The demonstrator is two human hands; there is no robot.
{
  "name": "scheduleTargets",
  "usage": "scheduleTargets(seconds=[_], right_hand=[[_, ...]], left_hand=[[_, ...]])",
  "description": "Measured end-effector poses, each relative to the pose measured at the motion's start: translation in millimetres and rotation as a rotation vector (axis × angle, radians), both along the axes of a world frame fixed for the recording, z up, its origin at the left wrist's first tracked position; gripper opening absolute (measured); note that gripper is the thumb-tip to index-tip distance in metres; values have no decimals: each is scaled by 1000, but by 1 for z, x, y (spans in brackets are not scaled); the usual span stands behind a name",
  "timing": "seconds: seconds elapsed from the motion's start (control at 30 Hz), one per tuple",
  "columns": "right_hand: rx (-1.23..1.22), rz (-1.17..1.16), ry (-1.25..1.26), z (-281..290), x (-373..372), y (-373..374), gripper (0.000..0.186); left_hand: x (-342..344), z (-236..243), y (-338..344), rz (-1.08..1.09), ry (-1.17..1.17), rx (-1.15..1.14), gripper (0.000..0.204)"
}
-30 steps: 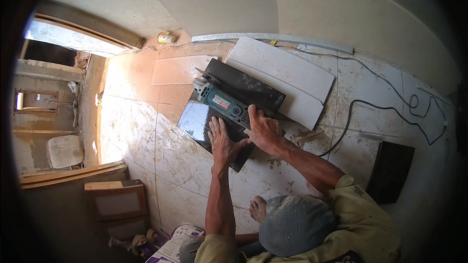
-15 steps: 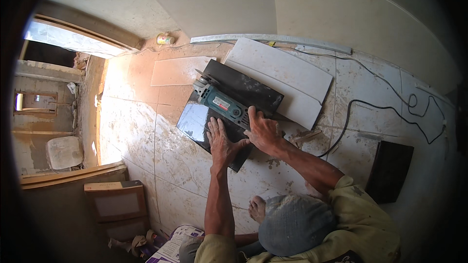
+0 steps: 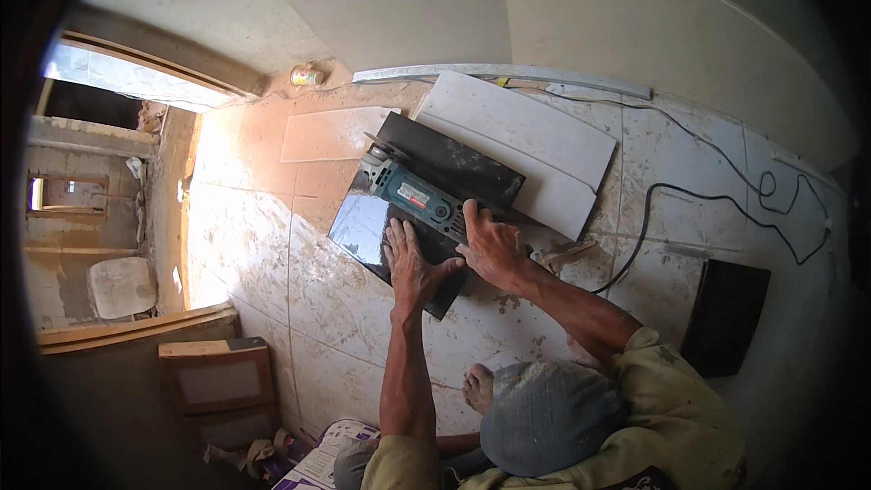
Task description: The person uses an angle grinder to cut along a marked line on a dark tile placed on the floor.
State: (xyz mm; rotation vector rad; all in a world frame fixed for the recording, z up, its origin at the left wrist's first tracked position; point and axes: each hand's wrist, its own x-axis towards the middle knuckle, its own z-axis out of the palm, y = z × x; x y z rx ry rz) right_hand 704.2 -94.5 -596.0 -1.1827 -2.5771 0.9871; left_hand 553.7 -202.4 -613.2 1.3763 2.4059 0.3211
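- Grinder (image 3: 413,197) is lying across the middle of a glossy black slab (image 3: 356,234), body slanted, disc (image 3: 375,143) end toward the slab's left edge.
- Right hand (image 3: 493,245) is wrapped round the back end of the grinder, so yeah, it's gripping.
- Left hand (image 3: 410,268) isn't holding anything, just pressed on the slab's near half, fingers spread, thumb reaching over to the right hand.
- Can't tell if the slab is one piece or two under the tool.
- Slab's far edge overlaps the white boards (image 3: 535,154), so it's tight there. Off its left edge there's a stretch of floor (image 3: 259,249) running to the doorway, and more between the near corner and the bare foot (image 3: 478,389).
- Black cord (image 3: 649,209) loops out to the right, well apart from the disc.
- Floor's pale tile, smeared with dirt, reddish dust up by the wall.
- Metal bar (image 3: 508,71) along the wall, cup (image 3: 307,74) near its left end, carton (image 3: 218,381) lower left.
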Motion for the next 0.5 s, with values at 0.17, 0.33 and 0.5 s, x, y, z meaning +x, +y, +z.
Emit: scheduleTargets(seconds=[0.17,0.33,0.5], right_hand=[[14,0,9,0,3,-1,64],[22,2,-1,-1,7,-2,63],[17,0,3,-2,9,-3,64]], left_hand=[[0,0,0,2,-9,2,136],[0,0,0,-3,-2,4,134],[-1,1,-1,1,-1,2,134]])
